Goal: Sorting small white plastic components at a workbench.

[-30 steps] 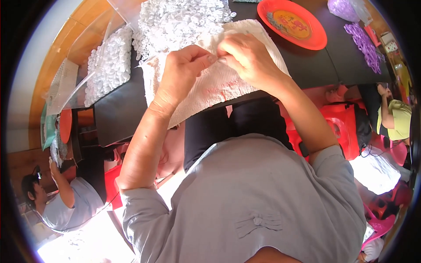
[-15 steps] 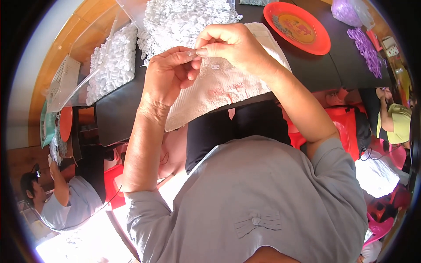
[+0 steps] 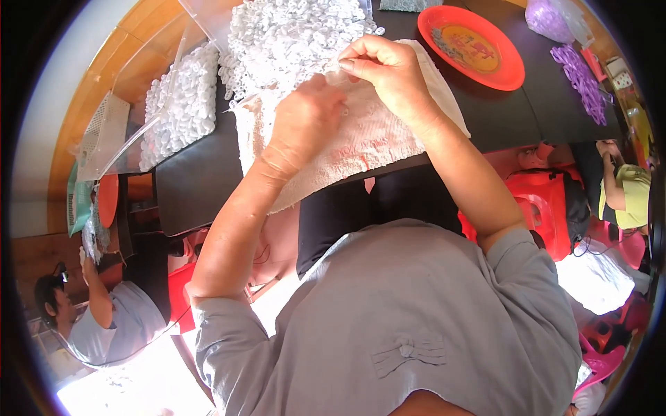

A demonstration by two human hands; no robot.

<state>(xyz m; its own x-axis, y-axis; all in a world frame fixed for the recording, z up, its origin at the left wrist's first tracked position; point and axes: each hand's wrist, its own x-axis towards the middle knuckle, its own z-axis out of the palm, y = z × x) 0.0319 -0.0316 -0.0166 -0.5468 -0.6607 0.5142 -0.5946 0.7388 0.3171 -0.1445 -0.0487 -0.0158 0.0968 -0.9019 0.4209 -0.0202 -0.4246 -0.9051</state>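
My left hand (image 3: pixel 309 119) hovers over or touches a pale cloth (image 3: pixel 361 158) on the table, its back turned up and its fingers smeared by motion. Just beyond its fingertips lies a big heap of small white plastic pieces (image 3: pixel 288 41). To the right, my right hand (image 3: pixel 390 75) is raised above the cloth with thumb and forefinger pinched together. Whatever sits in that pinch is too small to make out. The two hands are apart.
A clear box of white pieces (image 3: pixel 184 104) stands on the left. An orange-red oval tray (image 3: pixel 512 68) lies at the back right, near purple linked strands (image 3: pixel 581 83) and a bag of purple pieces (image 3: pixel 548 19). Co-workers sit at left (image 3: pixel 114 315) and right (image 3: pixel 630 194).
My hands, fingertip to fingertip before, have separated. The left came down and right toward a small white piece on the cloth, now mostly hidden. The right shifted to the right, still pinched.
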